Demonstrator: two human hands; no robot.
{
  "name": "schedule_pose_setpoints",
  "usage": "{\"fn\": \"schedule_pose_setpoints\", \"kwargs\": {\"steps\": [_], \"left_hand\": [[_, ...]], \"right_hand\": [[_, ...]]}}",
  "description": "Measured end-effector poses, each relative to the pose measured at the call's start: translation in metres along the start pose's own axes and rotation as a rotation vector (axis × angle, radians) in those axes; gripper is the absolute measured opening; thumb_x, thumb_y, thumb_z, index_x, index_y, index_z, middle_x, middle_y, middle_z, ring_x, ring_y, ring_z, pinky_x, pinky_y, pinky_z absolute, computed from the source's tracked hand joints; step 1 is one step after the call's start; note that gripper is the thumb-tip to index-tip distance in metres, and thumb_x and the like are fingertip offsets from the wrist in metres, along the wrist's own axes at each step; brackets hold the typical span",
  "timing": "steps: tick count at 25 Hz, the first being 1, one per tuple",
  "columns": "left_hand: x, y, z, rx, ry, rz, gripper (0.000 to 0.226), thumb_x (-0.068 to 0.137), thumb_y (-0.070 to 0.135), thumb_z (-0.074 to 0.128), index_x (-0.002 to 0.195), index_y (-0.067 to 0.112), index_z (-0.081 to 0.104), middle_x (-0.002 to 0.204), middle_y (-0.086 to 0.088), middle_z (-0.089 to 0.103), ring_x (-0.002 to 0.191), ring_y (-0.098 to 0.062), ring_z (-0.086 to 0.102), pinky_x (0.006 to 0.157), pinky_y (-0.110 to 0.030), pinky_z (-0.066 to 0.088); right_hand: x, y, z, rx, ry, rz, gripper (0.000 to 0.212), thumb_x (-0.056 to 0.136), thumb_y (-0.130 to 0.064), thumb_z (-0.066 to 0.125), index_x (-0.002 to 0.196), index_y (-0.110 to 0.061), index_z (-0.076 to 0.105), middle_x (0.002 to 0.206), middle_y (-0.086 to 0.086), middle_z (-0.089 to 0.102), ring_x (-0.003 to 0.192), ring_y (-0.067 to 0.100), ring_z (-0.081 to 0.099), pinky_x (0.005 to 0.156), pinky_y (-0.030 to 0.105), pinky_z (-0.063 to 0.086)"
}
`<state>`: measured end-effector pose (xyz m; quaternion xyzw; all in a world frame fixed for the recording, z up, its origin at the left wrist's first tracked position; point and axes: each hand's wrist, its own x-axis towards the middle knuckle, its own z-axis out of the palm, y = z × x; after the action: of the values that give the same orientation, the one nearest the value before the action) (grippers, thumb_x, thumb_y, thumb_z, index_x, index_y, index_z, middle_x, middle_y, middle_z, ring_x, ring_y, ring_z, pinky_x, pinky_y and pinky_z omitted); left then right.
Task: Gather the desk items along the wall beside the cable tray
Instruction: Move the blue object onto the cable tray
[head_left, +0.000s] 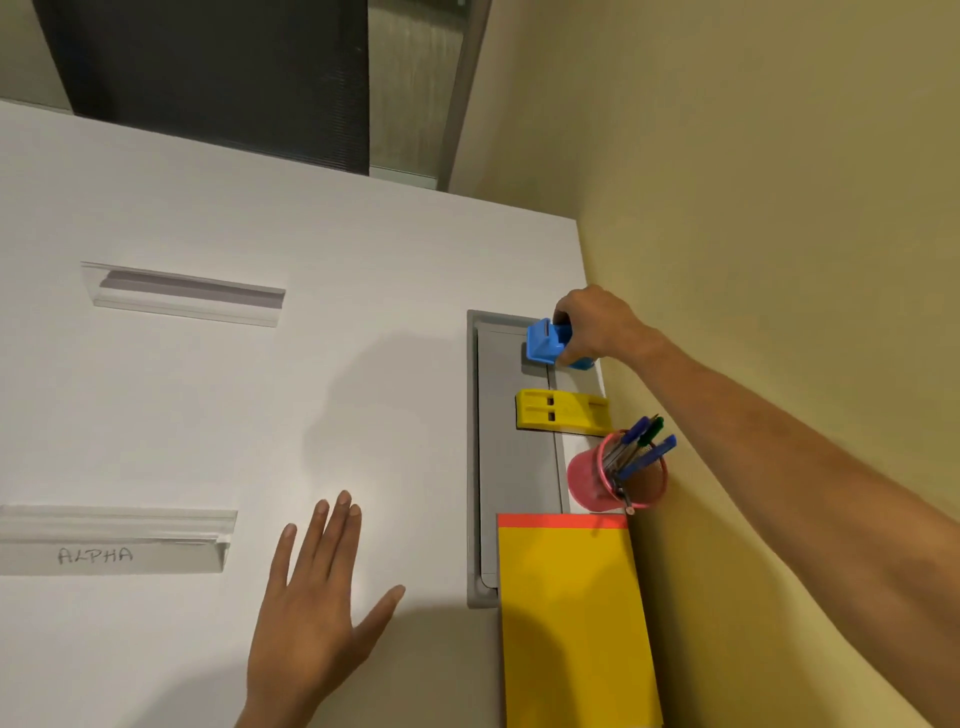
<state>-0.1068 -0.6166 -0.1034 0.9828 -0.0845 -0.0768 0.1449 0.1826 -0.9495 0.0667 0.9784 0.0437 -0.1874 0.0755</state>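
My right hand (592, 325) grips a blue plastic holder (544, 343) at the far end of the grey cable tray (511, 467), close to the wall. A yellow plastic block (558, 411) lies across the tray just nearer to me. A pink mesh cup (589, 480) with several pens stands against the wall beside the tray. A yellow notepad with an orange top strip (571, 623) lies nearest, covering the tray's near right corner. My left hand (311, 608) lies flat with fingers spread on the white desk (311, 312), left of the tray.
Two clear acrylic name stands sit on the desk's left side: a far stand (187, 293) and a near stand (111, 540) labelled ALPHA. The yellowish wall (779, 208) runs along the desk's right edge. A dark panel (218, 67) stands beyond the desk's far edge.
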Motion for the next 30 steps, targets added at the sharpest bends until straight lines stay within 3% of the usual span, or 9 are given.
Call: {"fn": "schedule_pose_setpoints", "kwargs": {"steps": [15,30], "left_hand": [[0.002,-0.005,0.006,-0.028,-0.004,0.013,0.098,0.087,0.077,0.038,0.162,0.018,0.015,0.172,0.003,0.012,0.159,-0.017,0.013,0.129,-0.05,0.013],[0.0,-0.002,0.006,-0.022,0.025,0.015,0.097,0.086,0.075,0.039,0.161,0.018,0.016,0.171,0.004,0.013,0.159,-0.018,0.013,0.129,-0.05,0.014]], "right_hand": [[0.001,0.021,0.043,0.041,-0.074,0.074,0.063,0.057,-0.033,0.092,0.11,-0.013,0.066,0.108,0.007,0.069,0.096,0.024,0.064,0.072,0.031,0.048],[0.002,0.029,0.053,0.048,-0.02,0.055,0.055,0.058,-0.025,0.091,0.105,-0.014,0.066,0.105,0.007,0.069,0.093,0.024,0.063,0.069,0.03,0.046]]}}
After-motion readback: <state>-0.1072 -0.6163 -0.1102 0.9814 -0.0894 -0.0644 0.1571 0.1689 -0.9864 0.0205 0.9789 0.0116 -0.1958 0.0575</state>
